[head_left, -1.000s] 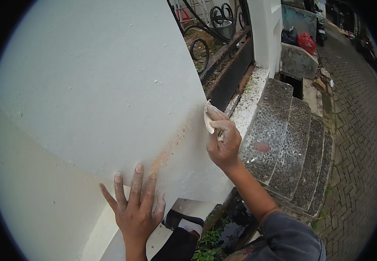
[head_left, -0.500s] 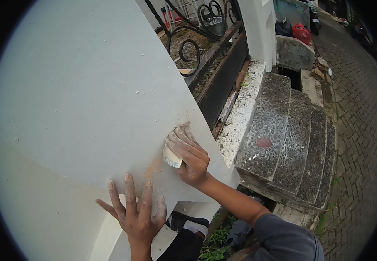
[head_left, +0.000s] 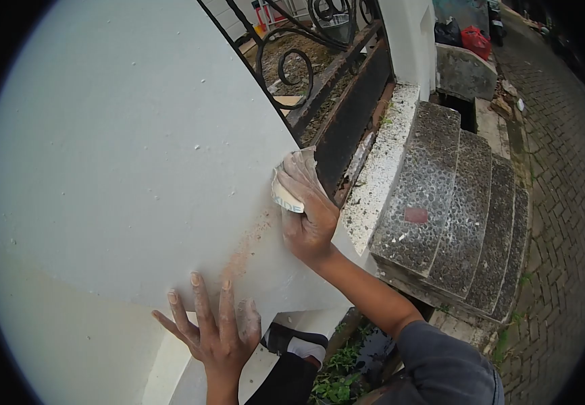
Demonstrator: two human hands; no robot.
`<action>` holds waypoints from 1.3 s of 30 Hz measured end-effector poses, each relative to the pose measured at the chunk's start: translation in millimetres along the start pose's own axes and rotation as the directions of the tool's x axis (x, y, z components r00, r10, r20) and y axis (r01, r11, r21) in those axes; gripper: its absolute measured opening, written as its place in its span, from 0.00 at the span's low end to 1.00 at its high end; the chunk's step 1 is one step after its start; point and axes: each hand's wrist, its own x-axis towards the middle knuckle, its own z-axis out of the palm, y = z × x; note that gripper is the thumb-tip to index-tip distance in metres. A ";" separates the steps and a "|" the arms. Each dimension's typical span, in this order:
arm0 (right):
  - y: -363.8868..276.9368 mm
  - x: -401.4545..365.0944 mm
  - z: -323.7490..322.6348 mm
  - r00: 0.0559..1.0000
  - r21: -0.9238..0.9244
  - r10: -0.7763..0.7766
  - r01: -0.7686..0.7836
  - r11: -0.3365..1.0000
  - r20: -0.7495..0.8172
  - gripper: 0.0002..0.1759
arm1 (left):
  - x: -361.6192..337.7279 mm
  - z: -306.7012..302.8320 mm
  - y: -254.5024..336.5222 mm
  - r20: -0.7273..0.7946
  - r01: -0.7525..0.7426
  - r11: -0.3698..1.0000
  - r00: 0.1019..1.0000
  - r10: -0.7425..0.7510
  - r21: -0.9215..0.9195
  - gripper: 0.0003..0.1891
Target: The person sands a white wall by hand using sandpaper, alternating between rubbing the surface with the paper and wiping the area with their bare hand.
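Note:
A piece of sandpaper [head_left: 286, 196] with part of a printed word on its pale back lies under the fingers of my right hand [head_left: 309, 209]. That hand presses it against the white wall [head_left: 150, 135], close to the wall's edge by the gate. Whitish dust covers the fingers. Below it, a reddish-brown dusty streak [head_left: 242, 255] marks the wall. My left hand [head_left: 221, 331] rests lower down with its fingers spread, the dusty fingertips touching the wall. Small bumps dot the wall's surface.
A black iron gate [head_left: 350, 115] with scrollwork stands beyond the wall's edge. Pebbled steps [head_left: 434, 202] lie to the right, with a brick-paved lane [head_left: 563, 223] past them. Below are a shoe [head_left: 292, 339] and green plants [head_left: 336, 381]. A red bag [head_left: 476, 42] sits far back.
My right hand has slid up and slightly right along the wall with the sandpaper, showing more of the reddish streak. My left hand stays in nearly the same place. The view has shifted slightly.

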 end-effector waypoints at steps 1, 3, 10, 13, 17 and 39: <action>-8.4 -18.0 0.2 0.998 -0.059 -0.056 0.058 0.997 0.037 0.18 | 1.3 0.5 -0.6 -0.008 -0.013 1.000 1.000 0.013 0.005 0.28; -8.0 -38.0 -13.5 0.972 -0.012 -0.135 0.140 0.990 0.190 0.17 | 3.6 1.3 0.4 -0.015 0.000 1.000 1.000 0.000 0.006 0.25; -1.5 -11.5 -0.2 0.997 -0.105 -0.072 0.074 0.992 0.027 0.19 | 2.9 3.1 2.0 -0.022 -0.012 1.000 1.000 0.013 0.017 0.19; 7.1 -34.3 -14.5 0.988 -0.075 -0.103 0.112 0.991 0.116 0.16 | 3.7 2.7 2.5 -0.022 -0.009 1.000 1.000 0.009 0.028 0.19; 9.8 9.1 -9.9 0.995 -0.073 -0.089 0.092 0.993 0.043 0.17 | 0.9 4.7 3.0 -0.011 -0.015 0.999 1.000 0.016 0.038 0.18; 9.2 5.9 -10.3 0.997 -0.146 -0.068 0.074 0.987 0.046 0.20 | 1.9 6.1 4.9 -0.034 -0.005 1.000 0.999 0.005 0.025 0.15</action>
